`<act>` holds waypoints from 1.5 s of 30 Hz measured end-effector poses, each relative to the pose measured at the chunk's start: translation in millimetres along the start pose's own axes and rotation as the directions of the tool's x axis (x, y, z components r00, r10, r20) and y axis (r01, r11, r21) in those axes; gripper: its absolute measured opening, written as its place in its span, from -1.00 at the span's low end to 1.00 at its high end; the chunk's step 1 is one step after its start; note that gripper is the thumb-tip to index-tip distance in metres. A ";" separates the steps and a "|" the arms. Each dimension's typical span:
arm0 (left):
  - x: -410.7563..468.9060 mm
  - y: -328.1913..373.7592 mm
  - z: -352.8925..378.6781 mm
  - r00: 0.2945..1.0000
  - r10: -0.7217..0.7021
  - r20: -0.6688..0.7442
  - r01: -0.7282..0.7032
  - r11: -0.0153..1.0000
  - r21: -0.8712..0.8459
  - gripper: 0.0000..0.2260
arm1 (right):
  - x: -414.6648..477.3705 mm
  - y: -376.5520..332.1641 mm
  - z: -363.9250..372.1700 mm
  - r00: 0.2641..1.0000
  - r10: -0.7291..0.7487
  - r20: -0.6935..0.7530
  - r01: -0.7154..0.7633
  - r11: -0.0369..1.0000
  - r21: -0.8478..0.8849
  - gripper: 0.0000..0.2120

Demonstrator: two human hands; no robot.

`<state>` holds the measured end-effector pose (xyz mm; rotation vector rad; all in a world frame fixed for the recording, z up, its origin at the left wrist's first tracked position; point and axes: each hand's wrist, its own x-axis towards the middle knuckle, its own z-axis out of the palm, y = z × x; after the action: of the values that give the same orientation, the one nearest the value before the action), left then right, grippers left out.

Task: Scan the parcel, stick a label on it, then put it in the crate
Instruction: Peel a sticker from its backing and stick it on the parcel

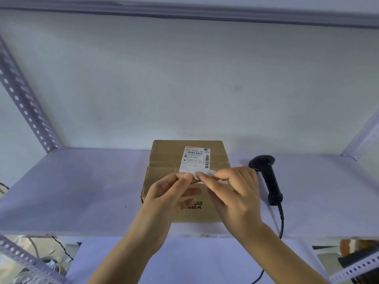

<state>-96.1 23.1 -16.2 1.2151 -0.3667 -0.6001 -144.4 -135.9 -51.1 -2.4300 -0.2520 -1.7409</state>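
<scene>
Together, the left hand (174,193) and right hand (235,191) pinch a small label (205,173) between closed fingers (187,177) above the parcel (164,158).

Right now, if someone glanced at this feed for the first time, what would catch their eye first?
Probably the two hands at centre, the left hand and right hand pinching a small white label between them above the cardboard parcel. Next, the printed shipping label with barcodes on the parcel's top, toward the far side. Then the black handheld scanner lying on the shelf just right of the parcel, its cable trailing off the front edge.
</scene>
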 end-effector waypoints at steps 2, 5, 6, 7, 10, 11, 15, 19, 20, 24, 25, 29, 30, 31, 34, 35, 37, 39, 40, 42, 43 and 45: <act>-0.9 -0.1 -0.4 1.000 -0.002 -0.012 0.002 1.000 -0.001 -0.82 | -0.2 -0.4 -0.4 1.000 -0.002 -0.003 0.002 1.000 0.006 -0.82; -1.6 -0.4 0.4 1.000 0.004 -0.017 -0.004 1.000 0.021 -0.84 | 0.3 -1.6 -0.4 1.000 -0.017 -0.005 0.017 1.000 -0.009 -0.83; -1.8 -0.6 0.5 1.000 0.006 -0.019 -0.005 1.000 0.027 -0.83 | 0.3 -1.6 -0.3 1.000 -0.020 -0.002 0.020 1.000 -0.015 -0.82; -1.8 -0.6 0.7 1.000 0.006 -0.021 -0.005 0.999 0.033 -0.83 | 0.2 -1.6 -0.4 1.000 -0.022 0.001 0.022 1.000 -0.021 -0.80; -2.0 0.2 1.7 1.000 0.003 -0.013 -0.002 0.999 0.037 -0.84 | -1.0 -1.2 -0.9 1.000 -0.030 0.004 0.030 0.999 -0.035 -0.77; -2.0 0.1 1.7 1.000 -0.001 -0.019 0.002 0.999 0.033 -0.83 | -1.1 -1.4 -1.0 1.000 -0.031 0.004 0.031 0.999 -0.038 -0.76; -0.2 -1.0 1.1 0.999 -0.020 -0.048 0.021 1.000 0.018 -0.76 | 0.3 -2.4 -0.6 0.999 -0.031 -0.008 0.031 0.999 -0.031 -0.76; -0.8 0.0 0.4 0.999 -0.035 -0.027 0.035 0.999 0.000 -0.78 | 0.8 -2.0 -1.3 0.999 -0.031 -0.015 0.030 0.999 -0.039 -0.73; -0.9 -0.1 0.1 0.999 -0.037 -0.018 0.037 0.999 -0.005 -0.74 | 1.2 -2.1 -1.4 0.999 -0.032 -0.020 0.031 0.999 -0.038 -0.74; -0.8 -2.1 -1.6 0.999 -0.041 0.000 0.041 0.999 -0.010 -0.69 | 3.0 -2.7 -0.9 0.998 -0.042 -0.041 0.040 0.999 -0.033 -0.82; -1.0 -2.5 -1.6 0.999 -0.040 0.000 0.040 0.999 -0.011 -0.70 | 3.0 -2.8 -0.8 0.998 -0.043 -0.041 0.041 0.999 -0.035 -0.81; -1.6 -3.1 -1.7 0.999 -0.039 0.000 0.039 0.999 -0.003 -0.69 | 2.3 -3.8 -2.2 0.999 -0.039 -0.037 0.038 0.999 -0.034 -0.82; -1.8 -2.9 -1.5 0.999 -0.039 0.000 0.039 0.999 -0.001 -0.67 | 2.4 -4.2 -2.7 0.999 -0.038 -0.034 0.037 0.999 -0.036 -0.83; -2.0 -3.2 -1.8 0.999 -0.039 0.000 0.039 0.999 0.000 -0.66 | 2.4 -4.7 -3.2 0.999 -0.037 -0.032 0.036 0.999 -0.038 -0.83; -3.4 -2.7 -1.3 0.999 -0.035 -0.005 0.035 0.999 -0.004 -0.70 | 1.7 -5.5 -4.5 0.999 -0.035 -0.026 0.034 0.999 -0.039 -0.81; -3.8 -2.8 -1.4 0.999 -0.035 -0.008 0.035 0.999 -0.005 -0.74 | 1.4 -5.5 -5.0 0.999 -0.035 -0.020 0.034 0.999 -0.041 -0.81; -4.7 -2.4 -1.1 0.999 -0.037 -0.009 0.036 0.999 -0.002 -0.79 | 0.7 -5.4 -5.8 0.999 -0.036 -0.011 0.036 0.998 -0.047 -0.79; -4.6 -3.0 -1.4 0.999 -0.033 -0.008 0.033 0.999 0.011 -0.80 | 0.0 -5.9 -5.6 0.999 -0.037 -0.011 0.037 0.998 -0.043 -0.79; -4.5 -3.2 -1.3 1.000 -0.029 -0.008 0.029 0.999 0.018 -0.80 | -0.4 -6.0 -5.6 0.999 -0.032 -0.011 0.032 0.999 -0.038 -0.79; -4.9 -3.1 -0.5 1.000 -0.022 -0.001 0.022 0.999 0.031 -0.81 | -2.2 -6.4 -5.5 1.000 -0.028 -0.008 0.027 0.999 -0.039 -0.80; -4.8 -3.4 -0.5 1.000 -0.021 0.001 0.021 0.999 0.036 -0.81 | -3.5 -7.0 -5.7 1.000 -0.025 -0.004 0.025 0.999 -0.040 -0.81; -4.3 -3.3 0.3 1.000 -0.009 -0.014 0.010 0.999 0.053 -0.84 | -5.2 -7.6 -6.4 1.000 -0.017 0.021 0.018 0.999 -0.034 -0.83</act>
<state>-100.5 24.9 -19.1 1.2723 -0.3674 -0.5929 -153.6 -130.2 -53.8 -2.4775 -0.2490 -1.7426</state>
